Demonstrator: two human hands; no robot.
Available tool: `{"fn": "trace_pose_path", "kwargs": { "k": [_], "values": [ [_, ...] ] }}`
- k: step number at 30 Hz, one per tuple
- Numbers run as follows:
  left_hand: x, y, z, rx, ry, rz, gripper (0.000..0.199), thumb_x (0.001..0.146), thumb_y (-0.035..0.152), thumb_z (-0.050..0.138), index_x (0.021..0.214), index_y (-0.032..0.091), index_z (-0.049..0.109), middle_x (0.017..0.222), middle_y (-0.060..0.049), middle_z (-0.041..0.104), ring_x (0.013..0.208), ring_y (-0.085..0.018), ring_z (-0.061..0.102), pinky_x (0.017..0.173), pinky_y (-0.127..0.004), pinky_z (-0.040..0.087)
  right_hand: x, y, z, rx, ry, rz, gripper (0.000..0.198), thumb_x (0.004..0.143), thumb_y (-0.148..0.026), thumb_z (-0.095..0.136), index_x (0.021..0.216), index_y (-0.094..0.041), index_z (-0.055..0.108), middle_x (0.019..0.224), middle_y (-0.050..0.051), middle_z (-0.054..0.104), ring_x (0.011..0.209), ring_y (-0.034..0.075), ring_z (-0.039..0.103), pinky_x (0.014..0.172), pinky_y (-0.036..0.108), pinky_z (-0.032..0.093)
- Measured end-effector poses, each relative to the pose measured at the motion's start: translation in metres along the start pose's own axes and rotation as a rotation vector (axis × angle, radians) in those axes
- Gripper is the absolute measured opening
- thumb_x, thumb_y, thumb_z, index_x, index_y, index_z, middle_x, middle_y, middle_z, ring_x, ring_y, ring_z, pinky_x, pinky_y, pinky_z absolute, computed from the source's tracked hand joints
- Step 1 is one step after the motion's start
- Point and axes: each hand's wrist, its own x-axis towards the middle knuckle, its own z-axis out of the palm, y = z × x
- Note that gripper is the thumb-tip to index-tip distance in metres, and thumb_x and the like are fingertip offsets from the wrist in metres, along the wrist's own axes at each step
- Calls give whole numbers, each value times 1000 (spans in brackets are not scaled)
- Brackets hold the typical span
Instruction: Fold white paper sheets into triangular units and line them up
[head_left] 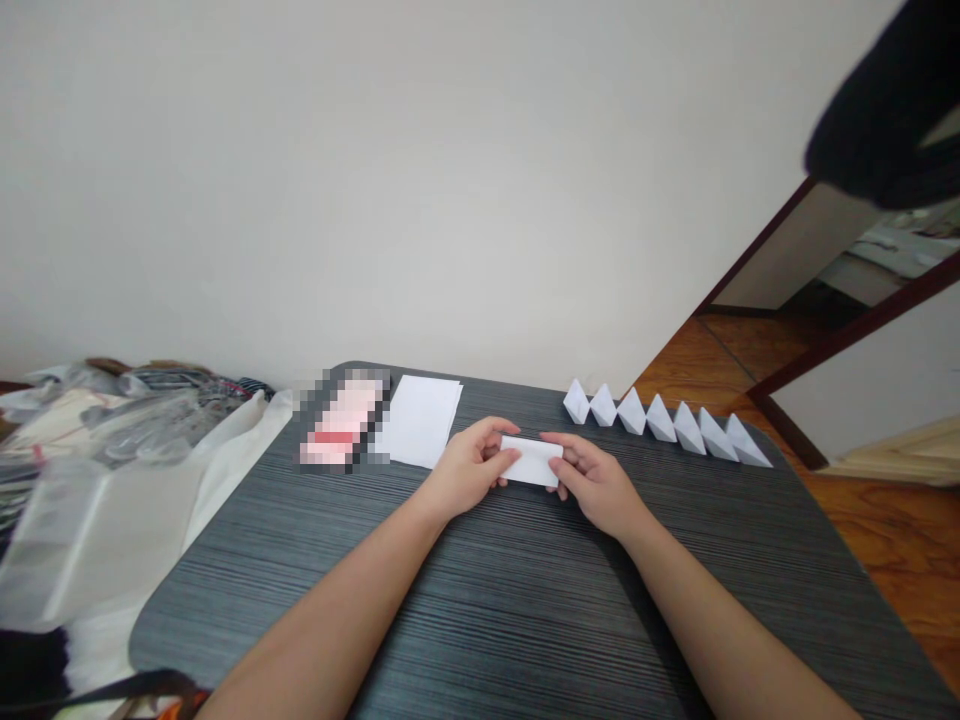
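A small white folded paper (532, 462) is held between my two hands above the dark table. My left hand (472, 462) pinches its left end, thumb on the near face and fingers behind. On the opposite end my right hand (596, 480) grips it the same way. Behind and to the left lies a stack of white paper sheets (424, 415), slightly fanned. Along the far right edge stands a row of several folded white paper boats (631, 410), with pointed tops.
The dark wood-grain table (450, 620) has rounded corners and meets a pale wall (450, 200). A blurred pink and black rectangular object (345, 415) lies at its back left. Plastic bags and cloth (112, 480) are heaped left of the table. A dark shape (885, 110) hangs at upper right.
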Motion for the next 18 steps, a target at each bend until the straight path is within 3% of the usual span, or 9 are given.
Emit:
{"fn": "trace_pose_path", "kwargs": {
  "k": [7, 13, 18],
  "values": [
    [0, 0, 1, -5, 10, -7, 31, 79, 30, 57, 106, 17, 51, 62, 4, 51, 48, -7, 50, 45, -18, 40, 0, -4, 1, -24, 8, 1, 37, 85, -33, 50, 119, -16, 50, 65, 0, 59, 53, 12, 54, 51, 25, 43],
    [1, -2, 0, 2, -17, -37, 40, 81, 30, 54, 118, 18, 44, 61, 5, 52, 44, -7, 50, 40, -17, 37, 0, -3, 0, -41, 20, -4, 35, 85, -32, 50, 117, -17, 51, 63, -1, 58, 50, 11, 52, 49, 24, 41],
    [1, -5, 0, 48, -69, -58, 27, 83, 35, 50, 102, 15, 52, 52, 4, 52, 42, -8, 48, 40, -16, 35, 0, -4, 0, -54, 13, -10, 35, 85, -31, 51, 117, -16, 51, 61, -2, 58, 50, 12, 52, 50, 24, 40]
  ]
}}
